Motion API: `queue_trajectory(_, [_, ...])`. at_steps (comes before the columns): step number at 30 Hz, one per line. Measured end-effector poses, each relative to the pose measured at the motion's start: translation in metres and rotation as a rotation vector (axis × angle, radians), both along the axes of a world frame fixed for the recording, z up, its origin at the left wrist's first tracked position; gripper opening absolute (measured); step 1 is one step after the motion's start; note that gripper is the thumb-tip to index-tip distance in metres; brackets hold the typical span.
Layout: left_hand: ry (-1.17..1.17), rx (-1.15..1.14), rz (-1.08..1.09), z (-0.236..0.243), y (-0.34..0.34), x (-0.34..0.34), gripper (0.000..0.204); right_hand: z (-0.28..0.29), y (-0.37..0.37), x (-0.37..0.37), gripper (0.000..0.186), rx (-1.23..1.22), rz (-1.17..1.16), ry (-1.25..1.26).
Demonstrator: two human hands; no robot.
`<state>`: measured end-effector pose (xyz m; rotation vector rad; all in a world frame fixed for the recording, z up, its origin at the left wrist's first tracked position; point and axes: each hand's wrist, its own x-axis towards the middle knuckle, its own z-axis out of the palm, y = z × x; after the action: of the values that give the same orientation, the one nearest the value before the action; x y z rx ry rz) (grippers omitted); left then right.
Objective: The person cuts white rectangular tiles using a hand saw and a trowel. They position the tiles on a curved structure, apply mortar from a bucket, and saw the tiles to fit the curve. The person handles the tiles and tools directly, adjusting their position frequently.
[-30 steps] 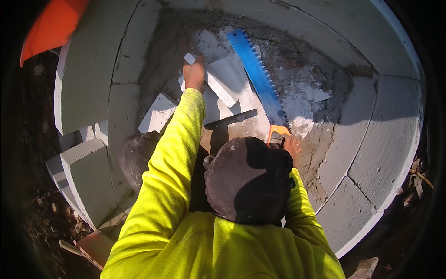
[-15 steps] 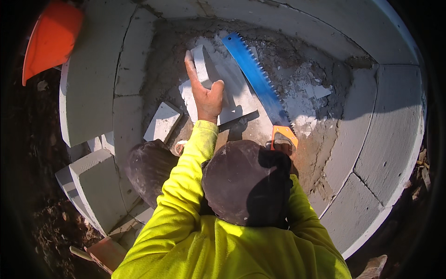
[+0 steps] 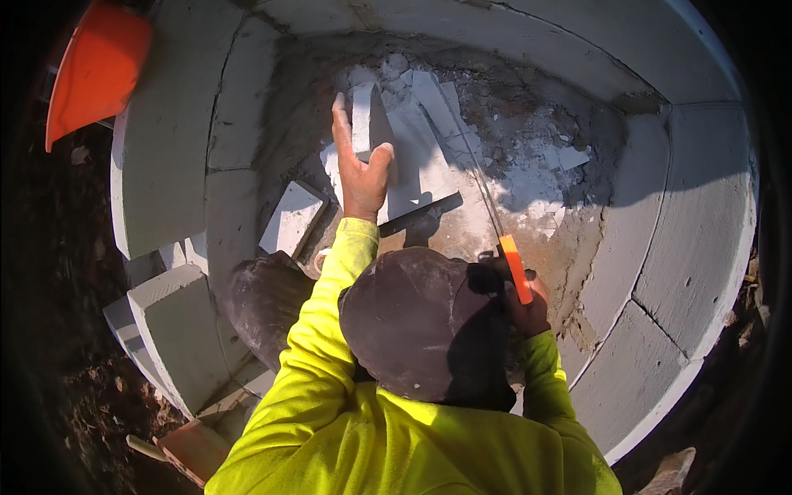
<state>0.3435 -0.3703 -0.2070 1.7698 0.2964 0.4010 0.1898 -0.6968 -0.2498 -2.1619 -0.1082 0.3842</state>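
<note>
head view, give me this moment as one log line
left hand: holds pale block | right hand: grips orange-handled saw | saw blade: seen edge-on, right of block

Edge-on saw [image 3: 515,266] near white block [image 3: 370,124]

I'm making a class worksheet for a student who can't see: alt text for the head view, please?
A person's left hand holds a white block and the right hand an orange-handled saw, its blade edge-on to the camera. Pale block walls curve around white fragments on the ground.
</note>
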Motion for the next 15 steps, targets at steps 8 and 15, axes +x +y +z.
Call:
queue_trajectory(8, [-0.007, 0.028, 0.034, -0.008, -0.015, 0.002, 0.098, -0.001, 0.036, 0.027, 0.027, 0.193, 0.040, 0.107])
queue_trajectory(15, [0.002, 0.103, 0.245, -0.016, 0.002, 0.015, 0.117, 0.010, 0.058, 0.056, 0.029, 0.167, 0.207, -0.239])
